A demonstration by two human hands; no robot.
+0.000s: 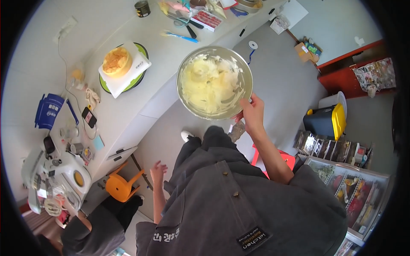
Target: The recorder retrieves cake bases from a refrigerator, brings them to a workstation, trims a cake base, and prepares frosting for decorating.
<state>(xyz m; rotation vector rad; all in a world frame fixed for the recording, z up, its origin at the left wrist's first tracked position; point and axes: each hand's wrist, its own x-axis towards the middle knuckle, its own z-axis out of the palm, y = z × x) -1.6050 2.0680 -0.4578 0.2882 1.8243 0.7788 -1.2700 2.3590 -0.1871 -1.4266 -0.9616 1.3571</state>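
Note:
My right hand (253, 114) grips the rim of a round metal mixing bowl (249, 77) at its near right side. Pale yellow whipped cream (209, 83) coats the inside of the bowl, smeared up the walls. The bowl is held level with the counter's front edge, out over the floor. Lower down, near my waist, my left hand (158, 171) hangs with its fingers apart and nothing in them. On the counter (166, 64), a round golden cake (116, 62) rests on a white board (136, 64) above a green-and-black turntable (141, 81).
A blue-handled brush (181, 37), scissors and a tray of red pieces (206, 19) lie at the far counter. Left stand a phone (89, 117) and a stand mixer (64, 175), with a co-worker (96, 226) beside it. Orange stool (121, 185), red stool (287, 160) and bin (325, 121) are on the floor.

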